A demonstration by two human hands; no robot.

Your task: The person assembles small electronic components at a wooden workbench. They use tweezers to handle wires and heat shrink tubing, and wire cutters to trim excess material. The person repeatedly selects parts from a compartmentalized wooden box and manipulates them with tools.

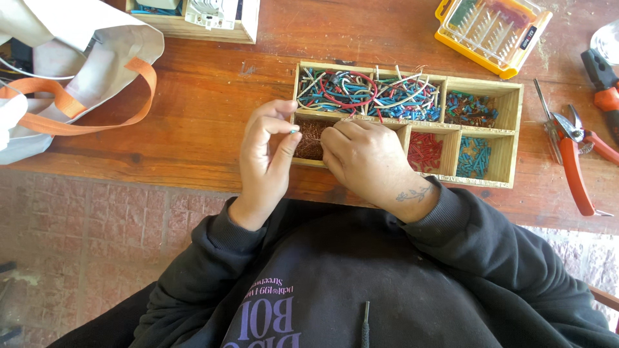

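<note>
A: Layout?
B: Wooden tabletop (206, 109), compartment box (509, 138) of wire offcuts.
A: Hands?
B: Left hand (265, 158) fingers pinch a small wire piece (294, 129) over the copper-strand compartment (311, 139). Right hand (364, 160) fingers curled beside; grip unclear.

Both hands sit over the wooden compartment box (407, 122), the left hand (265, 161) at its 9 o'clock end and the right hand (367, 161) over its front row. Bare worktop (200, 122) lies open at 9 o'clock of the box, up to the orange-strapped bag (77, 71) at 10 o'clock. At 12 o'clock a clear strip runs between a wooden tray (193, 19) and the yellow bit case (493, 32). At 3 o'clock the gap is narrow: red-handled pliers (574, 161) lie near the box wall.
</note>
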